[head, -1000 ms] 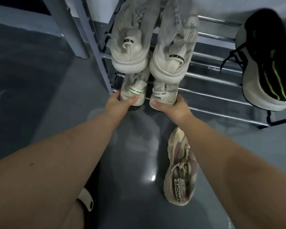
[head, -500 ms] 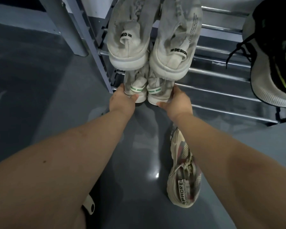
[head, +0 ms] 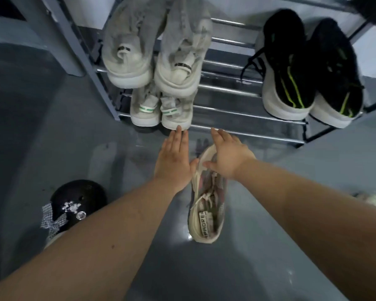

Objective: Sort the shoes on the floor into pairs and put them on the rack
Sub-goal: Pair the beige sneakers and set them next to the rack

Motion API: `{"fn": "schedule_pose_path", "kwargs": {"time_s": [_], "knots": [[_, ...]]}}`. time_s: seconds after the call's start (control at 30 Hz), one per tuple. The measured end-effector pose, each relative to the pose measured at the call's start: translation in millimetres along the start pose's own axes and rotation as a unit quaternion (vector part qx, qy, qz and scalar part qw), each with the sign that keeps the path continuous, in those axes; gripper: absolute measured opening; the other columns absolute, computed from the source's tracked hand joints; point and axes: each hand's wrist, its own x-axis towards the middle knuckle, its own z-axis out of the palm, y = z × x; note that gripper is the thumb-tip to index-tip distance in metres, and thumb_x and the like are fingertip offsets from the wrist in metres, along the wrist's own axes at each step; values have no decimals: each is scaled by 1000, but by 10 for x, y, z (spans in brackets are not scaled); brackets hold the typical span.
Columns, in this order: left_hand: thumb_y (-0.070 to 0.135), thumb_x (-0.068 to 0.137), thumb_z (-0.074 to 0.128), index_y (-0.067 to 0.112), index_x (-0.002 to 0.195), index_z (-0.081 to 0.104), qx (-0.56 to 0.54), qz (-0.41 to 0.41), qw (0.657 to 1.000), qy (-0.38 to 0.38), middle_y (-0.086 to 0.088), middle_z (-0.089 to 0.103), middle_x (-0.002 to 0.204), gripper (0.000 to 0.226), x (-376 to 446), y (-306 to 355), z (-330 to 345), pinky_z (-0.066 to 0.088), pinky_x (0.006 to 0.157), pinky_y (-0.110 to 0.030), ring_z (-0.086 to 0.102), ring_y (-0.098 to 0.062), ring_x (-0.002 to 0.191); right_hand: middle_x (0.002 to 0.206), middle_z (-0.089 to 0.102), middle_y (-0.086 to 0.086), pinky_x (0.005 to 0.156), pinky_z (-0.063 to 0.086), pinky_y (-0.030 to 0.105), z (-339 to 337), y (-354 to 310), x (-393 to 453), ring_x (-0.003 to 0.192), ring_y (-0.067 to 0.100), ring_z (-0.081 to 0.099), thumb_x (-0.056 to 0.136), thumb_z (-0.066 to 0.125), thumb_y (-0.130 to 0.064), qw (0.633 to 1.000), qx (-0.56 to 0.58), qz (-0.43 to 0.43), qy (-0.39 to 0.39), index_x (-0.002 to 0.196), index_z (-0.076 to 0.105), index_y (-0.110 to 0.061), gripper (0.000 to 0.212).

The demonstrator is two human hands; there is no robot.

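Three pairs of shoes are sitting on the metal rack [head: 248, 115], which is standing on the grey floor [head: 52, 148] and filling the upper part of the view. The large pale grey pair [head: 154, 61] is resting heels-out at the rack's left end on an upper tier, and the black pair with green stripes [head: 308, 70] is sitting well apart from it toward the right end. Directly under the grey pair, on the lowest bars, the small white pair with green heel bands [head: 161, 114] is standing side by side, heels facing the person. On the floor in front of the rack a single beige sneaker [head: 207, 213] is lying with its toe pointing at the rack, and a black shoe with sparkly trim [head: 74, 203] is sitting off to the left. The left hand [head: 174, 161] is reaching out flat, fingers straight, its fingertips [head: 179, 129] just touching the heel of the right-hand green-banded shoe and gripping nothing. The right hand [head: 228, 157] is hovering with fingers spread and relaxed above the toe of the beige sneaker, near the rack's front bar, holding nothing.
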Motion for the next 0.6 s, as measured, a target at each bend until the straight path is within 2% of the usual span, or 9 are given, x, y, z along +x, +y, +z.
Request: {"fn": "schedule_pose_path", "kwargs": {"time_s": [0.07,0.13,0.23,0.3,0.37,0.43,0.5,0.53,0.6], "knots": [[38,94,45,7,150,14,-43,-14,999,-1,-14,10,159,71,-116,237,97,8,117,-32,14,-25,146,159,10,8,115,24,43,8,218,-248,145,30,16,89,54,-50,999,-9,26,-20,152,-2,-15,92],[41,94,45,6,147,24,-104,-123,987,-27,-16,26,153,66,-308,393,191,20,113,-34,26,-29,140,157,18,12,112,29,42,59,398,-493,141,32,25,90,51,-51,996,22,68,-58,152,0,-13,88],[43,93,48,2,134,40,-220,-312,920,-92,-20,43,139,58,-659,459,394,34,105,-39,42,-35,128,153,28,16,106,34,35,307,514,-789,136,32,36,93,48,-48,980,104,114,-127,150,7,-4,84],[43,90,54,0,126,48,-292,-375,872,-115,-22,53,130,56,-827,453,517,42,101,-41,51,-38,120,149,36,16,101,38,33,506,494,-937,131,31,43,92,51,-47,965,171,134,-146,147,16,-2,80],[50,88,54,7,118,54,-365,-397,831,-137,-17,61,120,53,-926,455,570,50,92,-45,59,-35,108,144,42,15,99,42,33,690,437,-1027,126,30,48,89,57,-46,940,263,152,-155,146,21,-2,80],[51,89,53,12,112,57,-440,-406,784,-163,-11,65,113,45,-953,498,573,55,80,-39,63,-28,97,136,49,15,92,47,32,812,356,-1089,115,27,56,89,60,-41,908,351,166,-159,143,30,-3,73],[42,92,53,15,112,58,-497,-395,747,-198,-5,65,108,34,-948,561,556,50,65,-27,60,-18,90,114,57,12,67,49,24,870,308,-1118,82,16,59,90,60,-33,880,411,176,-159,137,42,-4,58],[38,93,53,15,115,58,-511,-388,737,-210,-4,64,108,33,-944,597,539,46,62,-23,59,-15,90,108,58,12,60,45,22,861,313,-1125,74,14,57,90,61,-30,870,433,182,-152,134,45,-2,54],[33,92,56,15,123,55,-529,-378,730,-211,-3,63,117,36,-939,655,537,44,69,-23,56,-14,96,116,60,16,67,47,24,818,394,-1118,88,20,62,90,62,-25,854,462,195,-140,133,44,2,54]]}}
